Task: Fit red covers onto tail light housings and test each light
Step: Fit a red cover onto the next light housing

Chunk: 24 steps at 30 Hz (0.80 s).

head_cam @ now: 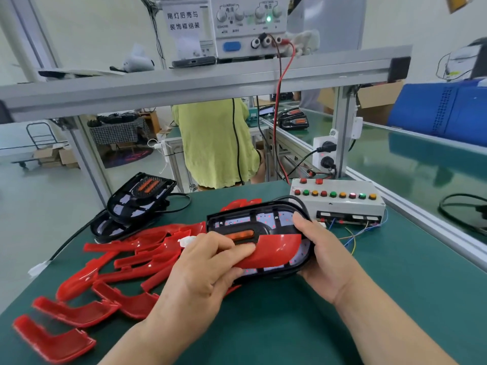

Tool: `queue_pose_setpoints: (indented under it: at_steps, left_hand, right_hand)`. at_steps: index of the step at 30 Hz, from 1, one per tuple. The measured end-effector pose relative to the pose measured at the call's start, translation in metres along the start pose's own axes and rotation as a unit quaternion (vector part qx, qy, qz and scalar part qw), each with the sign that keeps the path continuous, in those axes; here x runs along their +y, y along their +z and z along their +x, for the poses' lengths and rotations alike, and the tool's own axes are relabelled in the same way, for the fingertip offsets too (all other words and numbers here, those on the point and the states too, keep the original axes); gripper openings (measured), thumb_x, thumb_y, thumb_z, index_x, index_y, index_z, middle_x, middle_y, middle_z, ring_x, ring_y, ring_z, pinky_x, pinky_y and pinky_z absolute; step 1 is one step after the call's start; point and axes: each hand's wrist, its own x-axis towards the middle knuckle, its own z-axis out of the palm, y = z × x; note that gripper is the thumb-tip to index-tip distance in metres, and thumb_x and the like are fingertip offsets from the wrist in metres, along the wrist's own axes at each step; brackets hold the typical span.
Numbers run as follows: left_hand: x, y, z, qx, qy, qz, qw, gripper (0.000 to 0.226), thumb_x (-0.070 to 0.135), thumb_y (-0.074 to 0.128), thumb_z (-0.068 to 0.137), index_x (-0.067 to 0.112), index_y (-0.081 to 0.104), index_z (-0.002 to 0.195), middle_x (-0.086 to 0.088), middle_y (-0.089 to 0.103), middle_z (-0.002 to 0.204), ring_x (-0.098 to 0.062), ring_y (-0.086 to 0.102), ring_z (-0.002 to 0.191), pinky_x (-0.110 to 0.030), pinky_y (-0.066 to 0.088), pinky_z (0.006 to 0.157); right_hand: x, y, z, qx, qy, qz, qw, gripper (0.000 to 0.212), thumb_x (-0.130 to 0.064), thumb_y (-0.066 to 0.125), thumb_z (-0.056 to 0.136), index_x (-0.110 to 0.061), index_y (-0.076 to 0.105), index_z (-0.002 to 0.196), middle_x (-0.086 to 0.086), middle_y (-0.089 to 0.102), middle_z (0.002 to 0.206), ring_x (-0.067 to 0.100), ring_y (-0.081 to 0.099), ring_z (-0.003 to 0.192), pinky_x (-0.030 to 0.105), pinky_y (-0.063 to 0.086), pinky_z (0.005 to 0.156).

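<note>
Head view: cover (274, 251) half seated.
Your left hand (208, 262) pinches it, right hand (324, 256) grips housing (263, 214); spare covers (105, 262) wait, test pending.

Head-worn view, angled down, close over workbench (395, 299)

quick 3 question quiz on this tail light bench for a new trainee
1. True or false: a green lamp is lit on the power supply.
2. The loose red covers lie: A) left of the held tail light housing; B) on the button box; C) on the shelf.
3. Which hand presses the red cover onto the housing?

Key: 1 true; 2 A; 3 the left hand, while the right hand grips the housing's end.
</note>
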Motion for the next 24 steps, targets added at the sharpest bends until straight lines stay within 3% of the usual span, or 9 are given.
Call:
queue_pose_setpoints:
  at_steps: [4,7,14,18,24]
  left_hand:
    - [0.001,0.006,0.000,0.003,0.020,0.014,1.000,0.037,0.016,0.066,0.085,0.020,0.070,0.122,0.009,0.057,0.099,-0.012,0.055,0.093,-0.032,0.051,0.081]
    - [0.003,0.010,-0.001,0.002,0.020,0.009,1.000,0.037,0.017,0.065,0.087,0.018,0.070,0.123,0.006,0.058,0.098,-0.016,0.060,0.097,-0.035,0.053,0.085]
    - [0.005,0.013,-0.002,0.004,0.009,-0.008,1.000,0.036,0.017,0.064,0.087,0.017,0.070,0.123,0.005,0.059,0.103,-0.015,0.060,0.103,-0.027,0.048,0.090]
    - [0.004,0.014,-0.002,0.003,0.006,-0.015,1.000,0.037,0.015,0.065,0.087,0.016,0.070,0.123,0.005,0.059,0.104,-0.016,0.060,0.103,-0.027,0.047,0.091]
    - [0.006,0.020,-0.005,0.033,0.009,-0.012,0.999,0.039,0.009,0.068,0.082,0.015,0.071,0.121,0.005,0.058,0.099,-0.017,0.060,0.096,-0.036,0.052,0.085]
  right_hand:
    - [0.000,0.005,-0.003,-0.018,-0.005,0.012,1.000,0.044,-0.033,0.055,0.091,-0.010,0.063,0.128,0.015,0.071,0.119,0.036,0.065,0.114,0.045,0.055,0.091]
    - [0.002,0.007,-0.003,-0.018,-0.001,0.016,1.000,0.041,-0.035,0.051,0.096,-0.012,0.064,0.127,0.013,0.072,0.117,0.030,0.069,0.106,0.044,0.053,0.093]
    - [0.004,0.011,-0.005,-0.020,-0.005,0.023,1.000,0.052,-0.048,0.049,0.091,-0.014,0.065,0.126,0.011,0.072,0.118,0.026,0.070,0.107,0.038,0.058,0.087]
    - [0.004,0.011,-0.006,-0.003,0.004,0.043,0.999,0.054,-0.053,0.040,0.099,-0.014,0.068,0.123,0.010,0.072,0.118,0.025,0.070,0.109,0.042,0.053,0.094]
    - [0.006,0.011,-0.005,0.002,-0.001,0.046,0.999,0.054,-0.052,0.039,0.101,-0.015,0.075,0.112,0.010,0.074,0.115,0.024,0.071,0.105,0.040,0.054,0.087]
